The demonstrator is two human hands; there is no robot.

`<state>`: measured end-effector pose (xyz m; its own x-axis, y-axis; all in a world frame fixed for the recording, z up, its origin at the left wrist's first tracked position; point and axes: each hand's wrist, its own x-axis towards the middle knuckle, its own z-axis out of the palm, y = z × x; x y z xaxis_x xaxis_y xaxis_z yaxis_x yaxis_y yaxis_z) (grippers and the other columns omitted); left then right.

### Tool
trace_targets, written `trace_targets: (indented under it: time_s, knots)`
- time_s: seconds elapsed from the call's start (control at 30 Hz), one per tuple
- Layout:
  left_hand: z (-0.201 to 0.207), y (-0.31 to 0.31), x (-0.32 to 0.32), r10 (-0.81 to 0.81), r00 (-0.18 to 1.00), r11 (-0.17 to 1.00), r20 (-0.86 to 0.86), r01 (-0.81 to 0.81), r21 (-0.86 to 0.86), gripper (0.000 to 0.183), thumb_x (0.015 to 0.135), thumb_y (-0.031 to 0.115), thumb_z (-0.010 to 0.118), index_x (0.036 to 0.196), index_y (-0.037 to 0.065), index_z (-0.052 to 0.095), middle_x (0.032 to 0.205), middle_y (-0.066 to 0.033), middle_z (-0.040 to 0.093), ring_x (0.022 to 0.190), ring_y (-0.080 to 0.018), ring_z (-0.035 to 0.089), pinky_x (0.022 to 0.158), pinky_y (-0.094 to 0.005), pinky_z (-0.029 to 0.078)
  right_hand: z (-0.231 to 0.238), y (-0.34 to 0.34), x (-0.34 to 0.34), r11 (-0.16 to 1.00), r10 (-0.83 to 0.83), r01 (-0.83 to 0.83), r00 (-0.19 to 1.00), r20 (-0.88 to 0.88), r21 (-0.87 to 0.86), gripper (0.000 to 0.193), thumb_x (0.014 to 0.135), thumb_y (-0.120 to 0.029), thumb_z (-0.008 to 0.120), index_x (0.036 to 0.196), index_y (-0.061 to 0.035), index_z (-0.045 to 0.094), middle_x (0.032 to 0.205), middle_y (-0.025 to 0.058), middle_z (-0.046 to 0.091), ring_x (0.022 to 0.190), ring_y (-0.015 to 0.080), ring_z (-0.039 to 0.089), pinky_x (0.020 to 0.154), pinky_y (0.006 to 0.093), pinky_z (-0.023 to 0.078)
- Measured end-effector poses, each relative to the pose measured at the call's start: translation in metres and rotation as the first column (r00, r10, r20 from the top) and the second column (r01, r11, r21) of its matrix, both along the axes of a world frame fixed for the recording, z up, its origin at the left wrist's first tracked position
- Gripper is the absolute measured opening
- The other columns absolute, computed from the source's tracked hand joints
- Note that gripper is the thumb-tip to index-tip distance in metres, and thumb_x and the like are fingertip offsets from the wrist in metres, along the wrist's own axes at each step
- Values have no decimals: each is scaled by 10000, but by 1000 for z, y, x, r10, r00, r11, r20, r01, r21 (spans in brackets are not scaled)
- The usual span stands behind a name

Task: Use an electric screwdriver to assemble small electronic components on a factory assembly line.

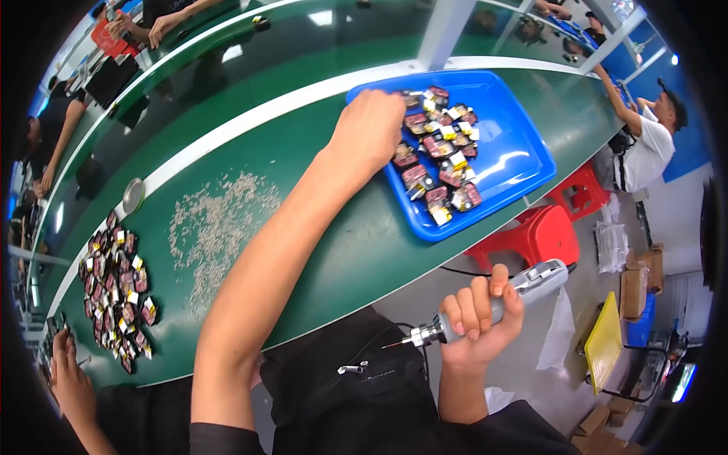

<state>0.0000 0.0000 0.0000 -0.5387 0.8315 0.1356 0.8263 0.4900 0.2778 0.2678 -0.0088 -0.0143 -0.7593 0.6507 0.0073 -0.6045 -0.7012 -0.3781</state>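
My left hand (368,129) reaches over the left rim of a blue tray (504,152). Its fingers curl down beside small black modules (440,144) with reddish faces and yellow and white patches; whatever they grip is hidden. Several such modules lie bunched in the tray's left half. My right hand (481,315) is wrapped round a grey electric screwdriver (540,279), off the table's near edge. The driver's thin bit points left over my dark clothing and touches nothing.
On the green table (341,250) lie scattered small silvery pieces (216,227) and a heap of similar modules (114,292). A round metal dish (133,196) stands by the white divider. Another person's hand (68,375) is at far left. Red stools (535,239) stand right.
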Motion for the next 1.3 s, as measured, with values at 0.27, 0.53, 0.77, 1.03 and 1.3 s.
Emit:
trace_targets:
  time_s: [0.27,0.53,0.77,1.03,1.3]
  knots:
    - [13,-141,75,-112,993,902,-47,121,415,487,672,-77,700,1143,-22,587,1126,-170,602,1019,-343,595,868,-402,495,-13,-11,-11,996,84,-84,996,-21,-40,166,948,-230,427,873,-83,445,519,0,357,406,106,362,468,290,368]
    - [-14,-209,123,-93,989,975,113,68,211,488,649,-70,691,1117,-121,563,1179,-189,561,1054,-343,561,861,-406,502,-23,-27,-31,963,268,-267,962,-48,30,167,960,-228,394,898,-80,440,533,0,377,416,112,374,489,292,392]
    - [-15,-207,116,-69,997,977,42,59,207,336,681,-53,671,1006,-101,599,1088,-146,595,983,-298,578,744,-366,536,-34,-57,-40,923,385,-385,923,8,23,138,947,-198,415,885,-80,451,529,2,392,403,117,375,483,303,392]
    - [-27,-204,118,-108,982,959,-157,145,244,283,617,-28,656,886,-114,634,975,-174,630,856,-250,604,609,-309,550,-37,-83,-42,911,411,-413,904,118,-9,97,937,-144,435,883,-64,444,536,30,412,416,140,397,474,305,386]
    - [-27,-201,125,-180,957,951,-228,228,207,317,597,27,618,865,-142,625,934,-231,616,824,-290,614,622,-317,560,-36,-89,-44,930,353,-367,900,258,8,92,926,-116,453,876,-42,430,535,41,422,421,133,421,442,284,384]
